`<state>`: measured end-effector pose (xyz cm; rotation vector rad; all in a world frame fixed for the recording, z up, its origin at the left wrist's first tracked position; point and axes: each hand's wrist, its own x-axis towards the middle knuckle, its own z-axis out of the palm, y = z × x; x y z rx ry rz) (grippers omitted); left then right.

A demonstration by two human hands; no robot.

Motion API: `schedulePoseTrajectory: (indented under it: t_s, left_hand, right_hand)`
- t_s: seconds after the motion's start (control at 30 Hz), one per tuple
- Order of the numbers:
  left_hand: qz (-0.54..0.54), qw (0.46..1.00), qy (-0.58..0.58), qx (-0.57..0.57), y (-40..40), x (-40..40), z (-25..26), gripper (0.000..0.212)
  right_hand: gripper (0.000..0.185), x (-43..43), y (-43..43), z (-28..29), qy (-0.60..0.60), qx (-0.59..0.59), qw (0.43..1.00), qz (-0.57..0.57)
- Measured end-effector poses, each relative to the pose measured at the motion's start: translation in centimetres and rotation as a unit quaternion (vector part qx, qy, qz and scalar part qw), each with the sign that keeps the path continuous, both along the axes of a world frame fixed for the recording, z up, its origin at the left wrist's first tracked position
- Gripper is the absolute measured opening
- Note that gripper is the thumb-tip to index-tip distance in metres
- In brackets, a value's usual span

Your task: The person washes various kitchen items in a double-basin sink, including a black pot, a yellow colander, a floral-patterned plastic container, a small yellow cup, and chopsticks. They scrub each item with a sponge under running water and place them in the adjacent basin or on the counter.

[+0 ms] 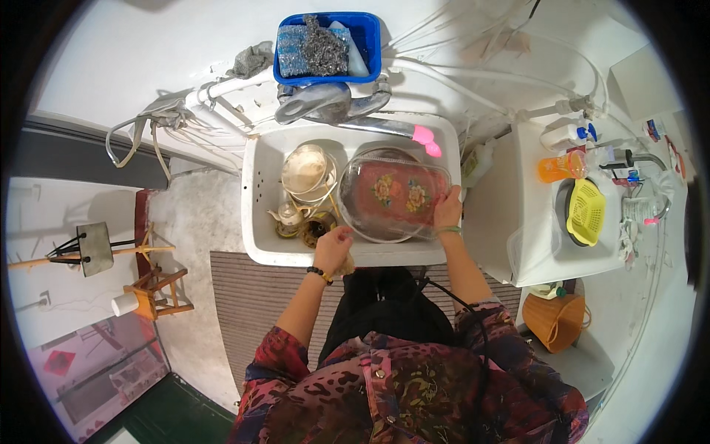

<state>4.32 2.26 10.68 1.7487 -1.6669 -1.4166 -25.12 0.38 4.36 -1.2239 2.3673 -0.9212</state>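
My right hand point(448, 210) grips the right end of a rectangular tray point(399, 191) with a red floral middle and a clear-looking rim. The tray lies tilted over a large round basin point(383, 236) inside the white sink point(355, 258). Near the sink's front edge, my left hand point(333, 250) is curled around a beige, cloth-like piece point(348, 266), mostly hidden by the hand. Just beyond that hand are a dark-filled round container point(317, 228) and a small teapot point(288, 213). Stacked bowls point(304, 169) and chopsticks point(324, 201) occupy the sink's left side.
Over the sink reaches a metal faucet point(377, 125) with a pink tip. A blue basket point(327, 77) above it contains scouring pads point(327, 53). At right, a second white basin point(535, 222) bears a yellow colander point(586, 212) and an orange bottle point(561, 166). A wooden stool point(161, 291) stands left.
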Motion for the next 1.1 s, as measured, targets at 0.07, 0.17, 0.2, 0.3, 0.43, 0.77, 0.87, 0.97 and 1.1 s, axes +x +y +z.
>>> schedulePoseTrajectory:
  t_s: [0.07,0.17,0.2,0.3,0.43,0.77,0.87,0.97,1.1]
  left_hand:
    - [-0.008,1.000,0.001,0.010,-0.1,-0.2,0.0,0.027]
    - [-0.012,1.000,0.009,-0.004,0.1,0.0,-0.2,0.027]
    - [-0.009,1.000,0.017,0.002,0.1,0.1,-0.5,0.028]
    - [0.003,0.999,0.028,0.015,0.3,0.3,-0.8,0.027]
    - [0.011,0.999,0.051,0.001,0.6,0.3,-0.7,0.028]
    - [0.022,1.000,0.003,-0.001,1.6,0.1,5.5,0.027]
    - [0.023,0.999,0.040,0.005,2.1,0.5,3.2,0.027]
    - [0.008,0.998,0.066,0.012,2.7,0.8,0.8,0.026]
    - [0.024,0.996,0.076,0.052,3.0,0.7,2.3,0.024]
  right_hand:
    - [0.030,-1.4,-0.1,0.6,0.009,-0.016,1.000,0.015]
    - [0.037,-1.5,-0.6,4.0,0.048,-0.030,0.998,0.025]
    - [0.040,-1.4,-0.7,4.9,0.066,-0.034,0.997,0.023]
    - [0.043,-1.0,-0.9,4.8,0.036,-0.053,0.998,0.029]
    - [0.047,0.2,-0.6,1.7,0.003,0.025,0.999,0.024]
    - [0.043,0.0,-1.5,3.6,0.256,-0.086,0.956,0.117]
    - [0.046,2.2,-2.2,3.5,0.199,-0.134,0.941,0.238]
    - [0.048,6.2,-2.9,-1.2,0.118,-0.089,0.899,0.413]
    - [0.052,9.8,-2.0,-5.5,0.268,0.046,0.799,0.536]
